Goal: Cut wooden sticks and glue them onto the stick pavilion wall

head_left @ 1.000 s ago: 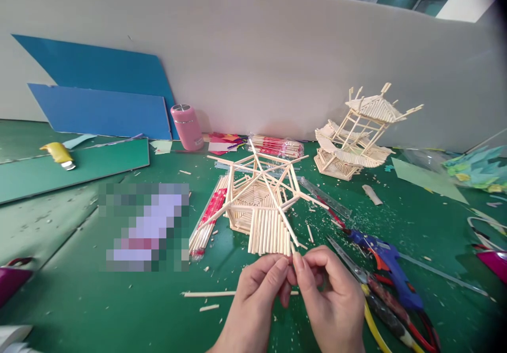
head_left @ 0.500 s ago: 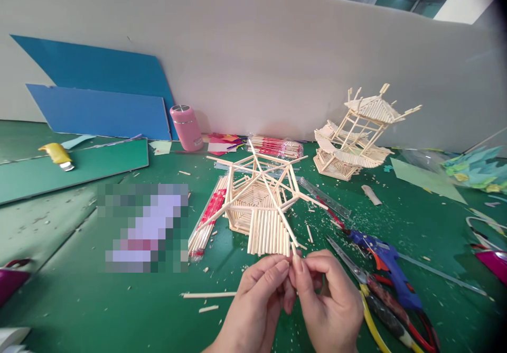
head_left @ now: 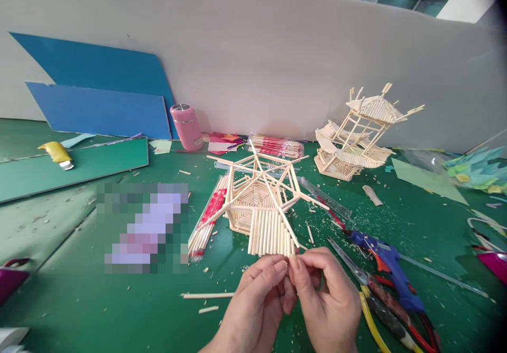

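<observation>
A model frame of thin wooden sticks stands in front of me, with a row of short sticks laid side by side on its near side. My right hand is closed, thumb and forefinger pinched on a short wooden stick at the right end of that row. Right beside it, my left hand is closed too, its fingertips at the row's lower edge; what they grip is hidden. One loose stick lies left of my left hand, with a shorter offcut below it.
Pliers and a blue glue gun lie at the right. Bagged sticks lie left of the frame. A finished stick pavilion and a pink bottle stand at the back. A yellow cutter rests on a green board.
The short stick in my right hand has moved slightly up and left, now against the right end of the row. My left hand has barely moved.
</observation>
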`<state>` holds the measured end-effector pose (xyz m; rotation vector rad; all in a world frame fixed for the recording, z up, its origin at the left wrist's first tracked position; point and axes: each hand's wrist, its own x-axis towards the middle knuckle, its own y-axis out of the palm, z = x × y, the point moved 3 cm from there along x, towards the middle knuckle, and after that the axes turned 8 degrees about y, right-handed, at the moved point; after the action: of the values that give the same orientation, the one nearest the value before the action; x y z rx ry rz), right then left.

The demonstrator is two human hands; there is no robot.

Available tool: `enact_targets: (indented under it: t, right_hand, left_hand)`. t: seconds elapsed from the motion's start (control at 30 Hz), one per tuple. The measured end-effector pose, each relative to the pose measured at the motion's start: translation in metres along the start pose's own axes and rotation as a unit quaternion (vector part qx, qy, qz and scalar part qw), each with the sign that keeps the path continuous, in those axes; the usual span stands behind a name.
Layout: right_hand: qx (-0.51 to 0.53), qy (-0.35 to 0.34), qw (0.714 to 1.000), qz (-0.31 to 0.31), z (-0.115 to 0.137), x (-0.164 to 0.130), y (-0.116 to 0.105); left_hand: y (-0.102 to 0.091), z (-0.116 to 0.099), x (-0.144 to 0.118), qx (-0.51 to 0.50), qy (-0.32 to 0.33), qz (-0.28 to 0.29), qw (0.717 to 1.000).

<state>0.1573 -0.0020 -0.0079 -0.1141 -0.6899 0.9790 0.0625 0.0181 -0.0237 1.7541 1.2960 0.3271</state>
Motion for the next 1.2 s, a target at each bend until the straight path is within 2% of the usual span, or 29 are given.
enact_targets:
  t: [0.5, 0.83, 1.2]
  right_hand:
    - [0.0, -0.015, 1.0, 0.015, -0.001, 0.0003, -0.0013]
    - [0.021, 0.008, 0.999, 0.039, -0.0057, -0.0029, -0.001]
    - [0.018, -0.01, 0.999, 0.048, -0.0055, -0.0022, -0.002]
  left_hand:
    - [-0.0019, -0.0009, -0.0011, -0.02, -0.015, -0.027, 0.999]
    - [-0.0002, -0.0004, 0.0001, -0.023, 0.001, -0.003, 1.0]
    - [-0.0008, -0.0004, 0.0019, -0.029, -0.003, -0.009, 1.0]
